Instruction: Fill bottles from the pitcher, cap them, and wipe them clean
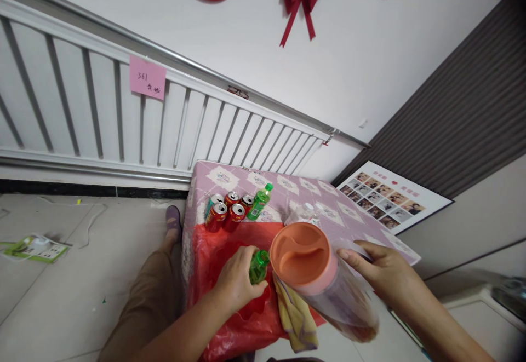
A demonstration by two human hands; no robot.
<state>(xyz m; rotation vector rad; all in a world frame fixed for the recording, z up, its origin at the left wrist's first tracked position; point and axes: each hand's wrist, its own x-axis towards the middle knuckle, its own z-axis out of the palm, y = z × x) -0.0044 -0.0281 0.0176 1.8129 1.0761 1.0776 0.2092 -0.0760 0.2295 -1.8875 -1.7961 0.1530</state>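
My left hand [237, 281] grips a small green bottle [258, 266] over a red plastic sheet [224, 252] on a small table. My right hand [380, 271] holds the handle of a clear pitcher [341, 302] with an orange lid [301, 253], tilted toward me just right of the bottle. A yellow cloth [295, 318] lies under the pitcher. Farther back on the table stand several red cans [230, 211], one teal can [212, 202] and a second green bottle [260, 202]. A clear bottle [306, 214] sits behind the pitcher lid.
The table has a pink patterned cloth [287, 187] and stands against a white slatted radiator cover [123, 126] with a pink note [147, 78]. A photo board [390, 195] leans at the right wall. Papers [35, 247] lie on the floor left. My leg [148, 291] is beside the table.
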